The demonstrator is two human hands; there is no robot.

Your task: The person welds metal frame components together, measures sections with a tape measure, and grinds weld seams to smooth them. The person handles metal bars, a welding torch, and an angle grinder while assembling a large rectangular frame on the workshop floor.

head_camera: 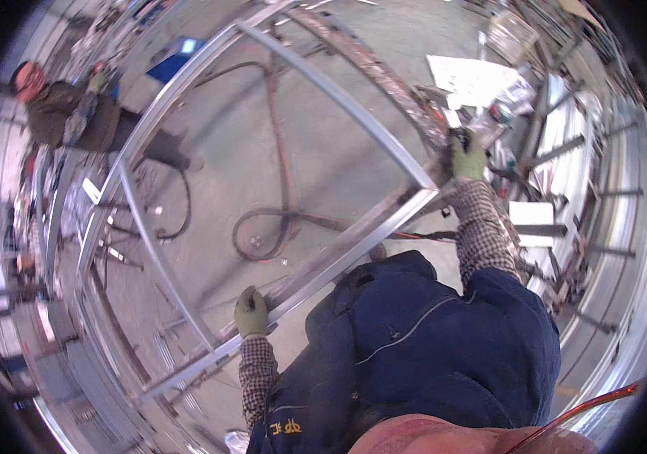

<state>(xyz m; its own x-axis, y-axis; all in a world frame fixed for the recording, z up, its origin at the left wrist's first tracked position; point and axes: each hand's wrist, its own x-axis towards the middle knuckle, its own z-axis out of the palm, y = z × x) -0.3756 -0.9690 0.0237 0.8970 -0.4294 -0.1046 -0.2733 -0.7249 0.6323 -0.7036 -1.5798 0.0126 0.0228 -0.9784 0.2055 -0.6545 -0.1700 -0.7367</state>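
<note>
A large frame of metal profile [351, 252] lies across rusty steel beams in front of me, with a crossbar [164, 267] joining its sides. My left hand [252, 313], in a green glove, is at the near side of the frame, by the steel beam; its fingers are curled, and whether they grip anything is unclear. Beyond the frame's right corner is my right hand [468, 156], also gloved in green, near the end of a rusty beam [377, 71]. Something dark and small shows at its fingertips, too unclear to name.
Hoses [282, 153] loop over the concrete floor inside the frame. A co-worker [73, 116] stands beyond its far left side. At right, racks hold long metal profiles [607, 227]; white sheets [471, 79] and clutter lie nearer. A blue box [173, 65] stands at the back.
</note>
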